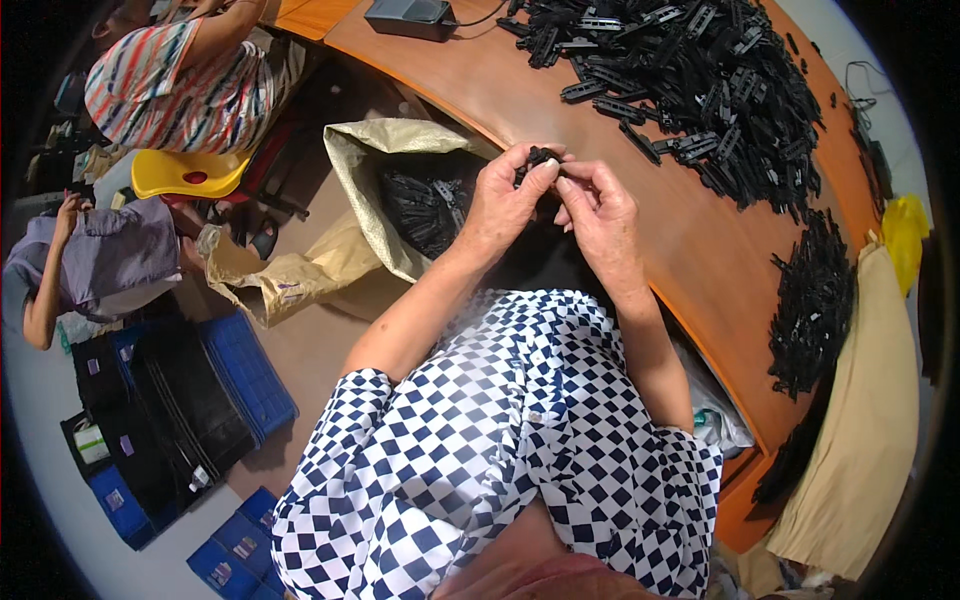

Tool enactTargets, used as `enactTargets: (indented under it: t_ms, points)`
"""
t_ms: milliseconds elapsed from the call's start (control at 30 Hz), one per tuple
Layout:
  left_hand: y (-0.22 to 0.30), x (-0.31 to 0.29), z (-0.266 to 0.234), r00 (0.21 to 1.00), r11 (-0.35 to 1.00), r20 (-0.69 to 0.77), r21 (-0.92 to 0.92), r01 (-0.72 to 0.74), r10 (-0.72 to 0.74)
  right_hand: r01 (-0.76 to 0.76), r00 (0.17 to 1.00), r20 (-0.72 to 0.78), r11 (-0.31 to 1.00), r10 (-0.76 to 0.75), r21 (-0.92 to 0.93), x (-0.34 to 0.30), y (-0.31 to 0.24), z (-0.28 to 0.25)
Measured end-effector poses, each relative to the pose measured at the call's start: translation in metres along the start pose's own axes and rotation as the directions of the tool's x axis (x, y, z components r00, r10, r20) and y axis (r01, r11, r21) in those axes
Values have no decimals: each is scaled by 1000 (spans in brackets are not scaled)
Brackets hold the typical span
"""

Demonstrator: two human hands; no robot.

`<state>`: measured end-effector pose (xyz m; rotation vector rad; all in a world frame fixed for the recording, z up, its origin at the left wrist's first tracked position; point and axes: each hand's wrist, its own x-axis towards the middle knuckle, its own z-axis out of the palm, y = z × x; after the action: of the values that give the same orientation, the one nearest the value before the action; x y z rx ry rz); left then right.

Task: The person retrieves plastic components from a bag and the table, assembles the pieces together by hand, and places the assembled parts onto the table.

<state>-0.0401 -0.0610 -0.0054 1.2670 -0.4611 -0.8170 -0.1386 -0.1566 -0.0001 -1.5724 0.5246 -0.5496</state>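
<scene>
Close together at the table's near edge, both my hands are working on a small black plastic part (pixel 540 155). My left hand (pixel 507 195) is closed round it, thumb pressed on top. Fingers of my right hand (pixel 605 210) pinch at the part's right side; the part is mostly covered, so its full shape is hidden. On the brown table (pixel 700 265) beyond lies a big heap of long black plastic parts (pixel 700 90). A second heap of thin black pieces (pixel 812 300) lies at the right. Left of my hands, an open woven sack (pixel 360 190) holds more black parts (pixel 425 212).
A grey-black box with a cable (pixel 410 18) sits at the table's far left. Brown paper bag (pixel 290 280), yellow stool (pixel 190 175) and blue-black crates (pixel 245 375) stand left. Two other people (pixel 190 80) are seated there. Tan cloth (pixel 850 420) hangs at the right edge.
</scene>
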Motion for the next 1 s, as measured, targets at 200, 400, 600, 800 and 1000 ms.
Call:
enactTargets:
  t_ms: [200,400,600,800,1000]
  points:
    - [5,-6,-13,997,992,35,-108,-60,64,83,996,61,969,-71,-234,-14,-36,-2]
    - [14,-16,-17,963,923,214,-379,-72,164,181,983,94,936,-160,-302,-29,-57,-2]
    - [15,-20,-7,909,910,291,-373,-179,298,214,976,30,939,-214,-271,-35,-31,8]
    - [6,-25,-2,905,897,311,-418,-144,290,338,929,-41,886,-369,-318,-41,-17,6]
    - [0,-24,0,959,926,267,-377,9,99,297,953,-30,949,-302,-106,-35,-6,5]
